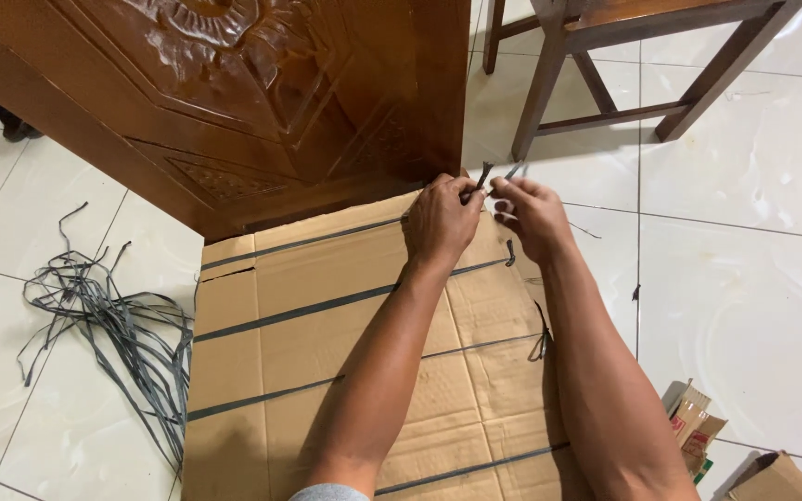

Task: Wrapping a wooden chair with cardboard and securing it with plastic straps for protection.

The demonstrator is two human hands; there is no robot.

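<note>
With the flattened cardboard (364,353) on the floor, our left hand (440,223) and right hand (529,215) pinched grey strap ends (484,174) at its 12 o'clock edge; we judged the knot might slip if tension dropped.

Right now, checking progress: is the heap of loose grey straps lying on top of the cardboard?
No, the loose grey straps lie on the white floor tiles left of the cardboard.
</note>
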